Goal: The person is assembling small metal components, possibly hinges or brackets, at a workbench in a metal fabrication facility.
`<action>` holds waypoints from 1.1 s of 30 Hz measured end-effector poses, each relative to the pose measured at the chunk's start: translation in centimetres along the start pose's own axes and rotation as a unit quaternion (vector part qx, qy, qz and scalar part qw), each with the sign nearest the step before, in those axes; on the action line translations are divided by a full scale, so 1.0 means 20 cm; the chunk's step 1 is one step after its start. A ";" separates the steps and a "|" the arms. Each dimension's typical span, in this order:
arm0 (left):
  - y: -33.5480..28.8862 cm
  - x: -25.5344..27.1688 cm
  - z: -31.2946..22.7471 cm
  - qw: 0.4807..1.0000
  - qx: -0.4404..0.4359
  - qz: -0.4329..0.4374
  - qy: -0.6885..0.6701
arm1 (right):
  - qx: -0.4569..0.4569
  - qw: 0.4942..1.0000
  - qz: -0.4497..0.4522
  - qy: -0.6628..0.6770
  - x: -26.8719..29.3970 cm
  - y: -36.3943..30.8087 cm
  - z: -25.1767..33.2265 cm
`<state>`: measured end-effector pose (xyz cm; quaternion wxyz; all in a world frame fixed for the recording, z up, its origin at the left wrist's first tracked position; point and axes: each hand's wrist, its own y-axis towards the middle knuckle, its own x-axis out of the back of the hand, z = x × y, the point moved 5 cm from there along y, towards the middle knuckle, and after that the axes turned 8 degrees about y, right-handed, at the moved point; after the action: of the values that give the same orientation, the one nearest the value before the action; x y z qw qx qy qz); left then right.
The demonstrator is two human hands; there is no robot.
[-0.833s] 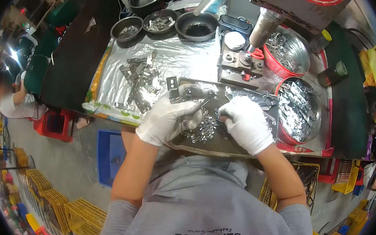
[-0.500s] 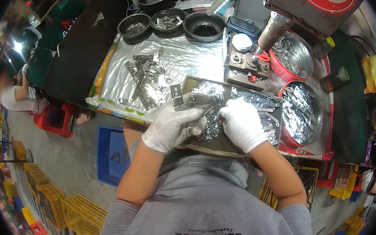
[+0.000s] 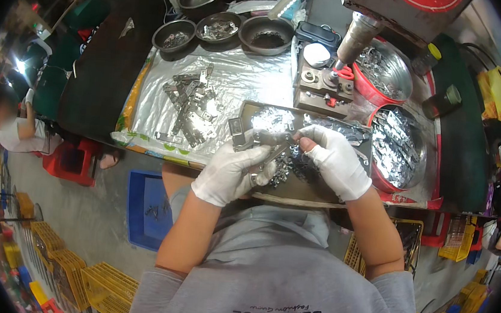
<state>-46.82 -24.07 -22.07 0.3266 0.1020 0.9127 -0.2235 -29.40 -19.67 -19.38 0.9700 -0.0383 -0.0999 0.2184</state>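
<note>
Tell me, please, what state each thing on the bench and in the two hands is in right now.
Left hand: gloved, gripping a metal bracket.
Right hand: gloved, pinching a small metal part.
Tray: holds loose metal parts.
Flat brackets: heaped on foil sheet.
Red tubs: nearly full of shiny parts.
Dark bowls: partly filled, one empty.

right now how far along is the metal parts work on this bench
Done, it seems: a heap of flat hinge-like plates lies on the silver sheet. In hand: the left hand and right hand, both gloved, hold a small metal piece together over the dark tray. Left: loose parts fill the tray and the two red-rimmed basins, so plenty likely remains.
</note>
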 end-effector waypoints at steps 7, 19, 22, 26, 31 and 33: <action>-0.02 -0.04 -0.01 1.000 0.001 -0.024 0.018 | -0.157 0.947 0.013 0.280 -0.05 -0.04 -0.16; -0.01 -0.02 0.00 0.998 -0.026 -0.038 0.038 | -0.158 0.885 -0.030 0.437 -0.08 -0.10 -0.11; -0.01 0.04 0.01 0.998 -0.048 -0.032 0.036 | -0.142 0.938 -0.010 0.315 -0.03 -0.14 -0.07; -0.03 0.06 0.02 0.998 -0.033 -0.053 0.000 | 0.134 0.963 -0.083 -0.221 0.05 -0.20 -0.02; -0.02 0.07 0.04 0.999 -0.039 0.022 -0.006 | 0.198 0.881 -0.084 -0.421 -0.05 -0.22 -0.04; -0.02 0.07 0.04 0.999 -0.036 0.013 -0.012 | 0.205 0.877 -0.080 -0.428 -0.08 -0.20 -0.07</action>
<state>-47.49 -24.74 -23.42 0.3438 0.0993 0.9149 -0.1870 -28.80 -24.05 -20.59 0.8331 0.2664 -0.4607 0.1511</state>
